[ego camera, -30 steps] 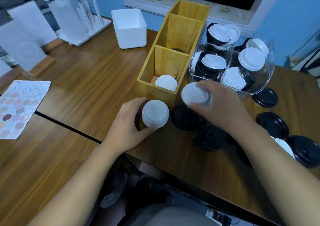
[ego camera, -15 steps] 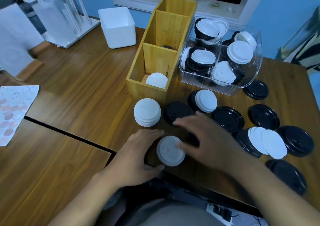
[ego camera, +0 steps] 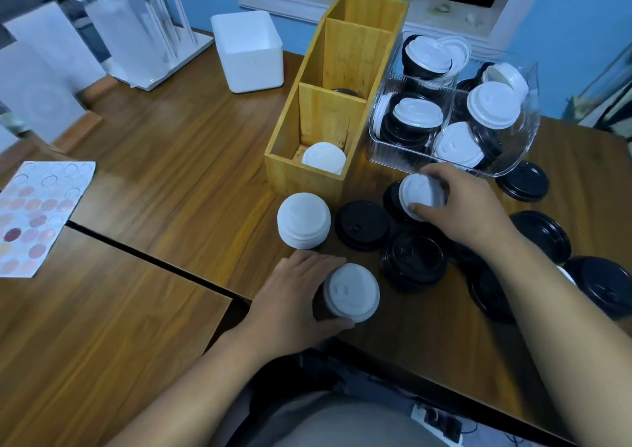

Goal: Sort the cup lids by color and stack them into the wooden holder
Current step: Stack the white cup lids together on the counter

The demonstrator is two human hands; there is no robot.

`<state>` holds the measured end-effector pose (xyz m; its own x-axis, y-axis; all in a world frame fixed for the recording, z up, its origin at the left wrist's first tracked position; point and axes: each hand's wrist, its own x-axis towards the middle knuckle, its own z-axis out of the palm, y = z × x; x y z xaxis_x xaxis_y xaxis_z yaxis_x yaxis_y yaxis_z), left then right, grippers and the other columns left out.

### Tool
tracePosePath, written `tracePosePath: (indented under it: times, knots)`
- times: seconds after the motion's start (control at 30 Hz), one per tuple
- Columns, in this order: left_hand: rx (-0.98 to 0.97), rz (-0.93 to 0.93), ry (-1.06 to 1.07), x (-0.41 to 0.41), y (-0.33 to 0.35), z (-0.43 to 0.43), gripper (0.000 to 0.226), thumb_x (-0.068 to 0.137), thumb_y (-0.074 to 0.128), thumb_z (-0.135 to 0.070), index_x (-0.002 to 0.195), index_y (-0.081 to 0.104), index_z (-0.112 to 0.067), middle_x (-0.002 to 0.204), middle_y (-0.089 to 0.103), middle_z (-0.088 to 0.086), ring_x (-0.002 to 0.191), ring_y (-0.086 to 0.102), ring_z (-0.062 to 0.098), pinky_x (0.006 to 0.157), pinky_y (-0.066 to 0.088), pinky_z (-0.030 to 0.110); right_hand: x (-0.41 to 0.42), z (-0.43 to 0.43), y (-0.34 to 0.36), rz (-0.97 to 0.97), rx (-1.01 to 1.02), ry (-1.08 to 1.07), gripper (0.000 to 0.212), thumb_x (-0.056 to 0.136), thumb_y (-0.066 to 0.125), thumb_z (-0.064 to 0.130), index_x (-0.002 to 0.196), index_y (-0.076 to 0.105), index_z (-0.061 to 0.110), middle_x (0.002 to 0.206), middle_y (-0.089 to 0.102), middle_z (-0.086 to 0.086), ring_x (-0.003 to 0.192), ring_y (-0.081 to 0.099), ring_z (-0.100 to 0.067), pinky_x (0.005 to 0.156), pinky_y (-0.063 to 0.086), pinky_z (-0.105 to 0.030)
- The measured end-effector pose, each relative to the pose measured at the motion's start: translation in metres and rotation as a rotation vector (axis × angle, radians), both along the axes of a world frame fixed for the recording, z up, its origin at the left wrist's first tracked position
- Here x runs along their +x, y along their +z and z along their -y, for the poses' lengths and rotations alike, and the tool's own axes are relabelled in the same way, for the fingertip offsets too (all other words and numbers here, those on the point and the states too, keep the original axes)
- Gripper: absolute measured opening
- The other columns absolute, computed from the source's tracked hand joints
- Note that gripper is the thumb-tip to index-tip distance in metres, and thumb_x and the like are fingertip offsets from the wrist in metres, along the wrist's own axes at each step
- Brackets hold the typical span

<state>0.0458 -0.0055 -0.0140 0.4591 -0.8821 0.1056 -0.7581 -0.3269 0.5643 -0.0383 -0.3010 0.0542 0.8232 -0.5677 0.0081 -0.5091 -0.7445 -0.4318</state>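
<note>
head | left hand (ego camera: 290,296) fingers grip white lid (ego camera: 352,292) well in front of wooden holder (ego camera: 307,180), at desk (ego camera: 171,180) edge: may slip off | right hand (ego camera: 468,207) fingers pinch second white lid (ego camera: 422,197) right of holder; black lid (ego camera: 391,197) beneath may cling, mis-sort

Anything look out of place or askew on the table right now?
Only the clear bin: its black and white lids are jumbled together, several tipped on edge. Beside it, loose black lids lie scattered.

Wooden table (ego camera: 178,180): holder (ego camera: 304,185) in the middle, clear bin (ego camera: 513,154) just right of it. White box (ego camera: 249,53) and rack (ego camera: 164,70) sit toward the far edge. A lid stack (ego camera: 303,221) and black lids (ego camera: 361,225) sit nearer, and a sheet (ego camera: 44,217) lies at the left edge.
</note>
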Motion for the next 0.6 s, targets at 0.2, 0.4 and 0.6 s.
tracePosePath:
  times: [0.2,0.4,0.6]
  knots:
    - [0.031,0.001,0.025,-0.001,0.002,0.002,0.088,0.071,0.071,-0.077,0.144,0.047,-0.035,0.131,0.054,-0.020,0.128,0.044,0.003,0.101,0.043,0.036,-0.048,-0.073,0.030,0.119,0.041,0.277,0.070,0.076,0.079,0.049,0.138,0.049,0.039,0.129,0.049,0.024,0.119,0.044,0.001,0.096,0.037,-0.023]
    - [-0.029,0.004,0.056,-0.004,0.003,0.002,0.090,0.068,0.078,-0.067,0.145,0.050,-0.029,0.123,0.036,-0.035,0.122,0.044,0.001,0.097,0.043,0.031,-0.064,-0.116,-0.021,-0.013,0.039,0.513,0.063,0.084,0.062,0.054,0.140,0.055,0.027,0.146,0.051,0.011,0.133,0.040,-0.005,0.106,0.025,-0.016]
    - [0.076,-0.057,-0.018,0.000,0.006,-0.002,0.095,0.071,0.078,-0.067,0.152,0.036,-0.040,0.135,0.044,-0.016,0.124,0.040,0.000,0.102,0.037,0.026,-0.059,-0.117,-0.033,-0.056,0.059,0.612,0.060,0.087,0.069,0.036,0.144,0.053,0.021,0.152,0.045,0.005,0.139,0.035,-0.010,0.111,0.019,-0.017]
